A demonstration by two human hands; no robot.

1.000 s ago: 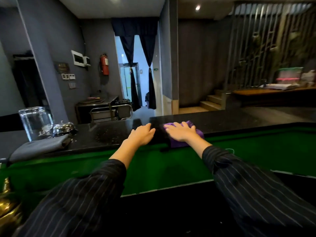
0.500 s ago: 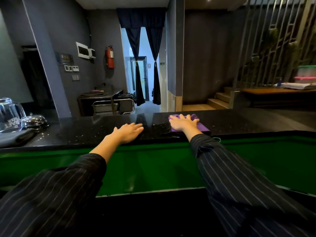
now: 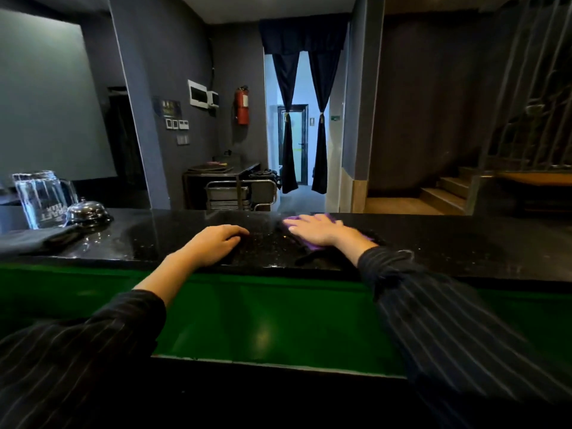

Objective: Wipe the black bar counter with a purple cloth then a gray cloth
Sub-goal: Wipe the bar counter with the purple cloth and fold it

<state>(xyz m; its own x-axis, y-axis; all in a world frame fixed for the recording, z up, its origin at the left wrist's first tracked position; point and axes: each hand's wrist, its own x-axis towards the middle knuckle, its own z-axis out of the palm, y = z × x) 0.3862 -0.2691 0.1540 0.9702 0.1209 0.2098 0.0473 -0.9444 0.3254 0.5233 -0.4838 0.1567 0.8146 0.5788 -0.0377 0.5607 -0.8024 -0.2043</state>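
The black speckled bar counter (image 3: pixel 448 243) runs across the view above a green front panel. My right hand (image 3: pixel 318 231) lies flat, fingers pointing left, pressed on the purple cloth (image 3: pixel 315 245), which shows only at its edges around the hand. My left hand (image 3: pixel 216 244) rests on the counter a little to the left of it, fingers curled, holding nothing. A folded gray cloth (image 3: pixel 34 239) lies at the counter's far left end.
A clear glass pitcher (image 3: pixel 41 199) and a chrome service bell (image 3: pixel 88 212) stand at the left end, just behind the gray cloth. Beyond the counter are a steel trolley (image 3: pixel 241 193), a curtained doorway and stairs on the right.
My right hand has slid the purple cloth leftwards along the counter, fingers now turned left. My left hand stays resting on the counter, its fingers more curled. The view has swung, showing the pitcher and bell again.
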